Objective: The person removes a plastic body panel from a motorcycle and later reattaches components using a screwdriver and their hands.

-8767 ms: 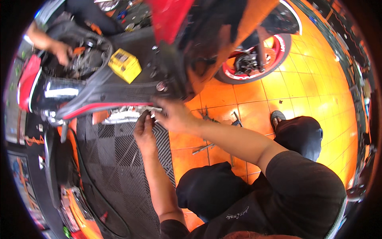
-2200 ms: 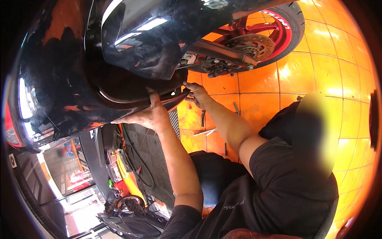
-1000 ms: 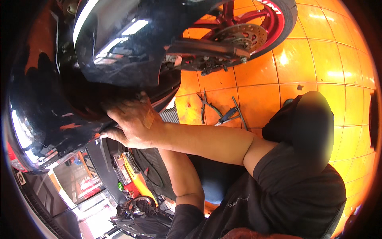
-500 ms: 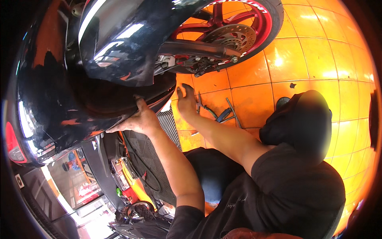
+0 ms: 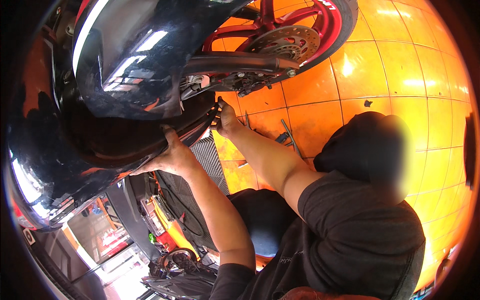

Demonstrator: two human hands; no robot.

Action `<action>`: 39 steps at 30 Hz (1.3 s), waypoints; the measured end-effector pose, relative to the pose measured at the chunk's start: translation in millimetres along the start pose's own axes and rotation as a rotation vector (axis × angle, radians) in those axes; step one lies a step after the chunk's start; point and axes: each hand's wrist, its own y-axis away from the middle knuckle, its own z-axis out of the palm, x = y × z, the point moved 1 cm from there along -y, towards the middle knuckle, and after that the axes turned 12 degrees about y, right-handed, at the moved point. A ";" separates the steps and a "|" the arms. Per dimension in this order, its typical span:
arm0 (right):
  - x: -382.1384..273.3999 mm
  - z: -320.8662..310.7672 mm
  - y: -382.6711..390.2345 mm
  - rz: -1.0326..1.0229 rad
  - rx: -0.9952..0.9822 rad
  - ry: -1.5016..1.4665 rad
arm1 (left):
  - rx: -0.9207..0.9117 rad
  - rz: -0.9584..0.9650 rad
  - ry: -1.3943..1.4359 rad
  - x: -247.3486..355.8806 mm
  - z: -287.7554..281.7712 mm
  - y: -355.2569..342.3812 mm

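My left hand (image 5: 172, 155) grips the lower edge of a glossy black scooter body panel (image 5: 42, 155), thumb on the dark inner face and fingers along the outer side. My right hand (image 5: 225, 119) holds the tapered end of the same panel's dark lip (image 5: 197, 112), farther right, just below the front fork. Above both hands hangs a glossy black fender (image 5: 137, 70) with a white stripe. The front wheel (image 5: 325, 35), with red rim and perforated brake disc (image 5: 295, 40), is at the top. The fingertips of both hands are partly hidden against the panel.
Hand tools (image 5: 285, 137) lie on the orange tiled floor (image 5: 365, 75) beyond my right forearm. A dark ribbed mat (image 5: 207, 155) is under the panel. Motorbike parts, a yellow one (image 5: 172, 227) among them, stand at lower left. My dark-clad knee (image 5: 345, 140) is at right.
My right hand was over my left a second ago, then apart with fingers curled in the air; now it is on the panel's end. Earlier, the scooter's top, a yellow box and another person's hand showed.
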 end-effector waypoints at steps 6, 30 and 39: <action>-6.5 7.8 -14.2 -0.036 0.054 0.082 | -0.107 0.043 0.047 -3.4 9.4 23.2; -15.1 -15.9 0.9 -0.658 -0.030 1.212 | -0.154 -0.176 0.003 -28.4 8.8 52.2; -19.4 4.2 25.6 -0.931 0.177 1.590 | -0.117 -0.224 -0.043 -27.0 8.5 51.5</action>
